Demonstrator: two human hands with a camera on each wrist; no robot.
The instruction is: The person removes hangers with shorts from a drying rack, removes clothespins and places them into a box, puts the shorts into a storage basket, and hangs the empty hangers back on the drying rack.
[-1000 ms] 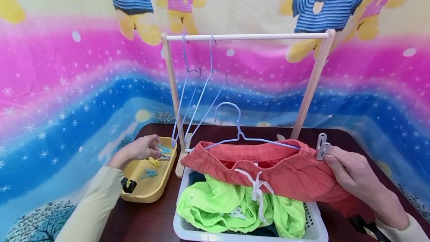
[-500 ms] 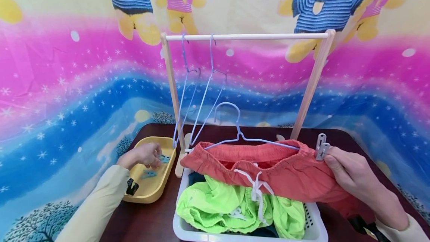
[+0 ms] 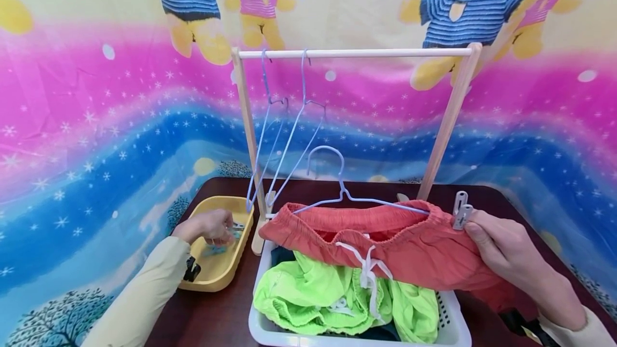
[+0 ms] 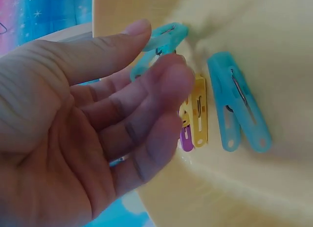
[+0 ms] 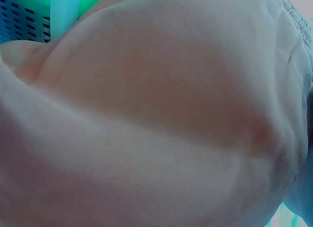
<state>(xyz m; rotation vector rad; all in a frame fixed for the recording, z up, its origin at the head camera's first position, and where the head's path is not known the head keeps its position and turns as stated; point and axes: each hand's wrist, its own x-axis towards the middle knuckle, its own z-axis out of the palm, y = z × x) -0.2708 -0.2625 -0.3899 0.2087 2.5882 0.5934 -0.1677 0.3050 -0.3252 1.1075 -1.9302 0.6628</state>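
Observation:
In the head view, red drawstring shorts (image 3: 385, 250) lie over a laundry basket, with a purple hanger (image 3: 343, 191) in their waistband. My right hand (image 3: 506, 248) grips the waistband's right end, beside two grey clothespins (image 3: 463, 217). Fabric (image 5: 161, 80) covers most of the right wrist view, hiding that hand. My left hand (image 3: 214, 226) is inside a yellow tray (image 3: 219, 281). The left wrist view shows its thumb and fingers pinching a teal clothespin (image 4: 168, 38). Another teal clothespin (image 4: 237, 102), a yellow one (image 4: 199, 112) and part of a purple one (image 4: 186, 139) lie beneath.
A wooden rack with a white rail (image 3: 361, 53) stands behind; two hangers (image 3: 289, 138) hang at its left. The white basket (image 3: 299, 339) holds bright green clothing (image 3: 313, 293) and something dark. A printed cloth backdrop (image 3: 96, 106) surrounds the dark table (image 3: 173, 315).
My left hand has moved slightly right and down within the tray, and a teal clothespin has shifted with its fingertips. The hangers on the rail swing slightly. My right hand and the shorts stay put.

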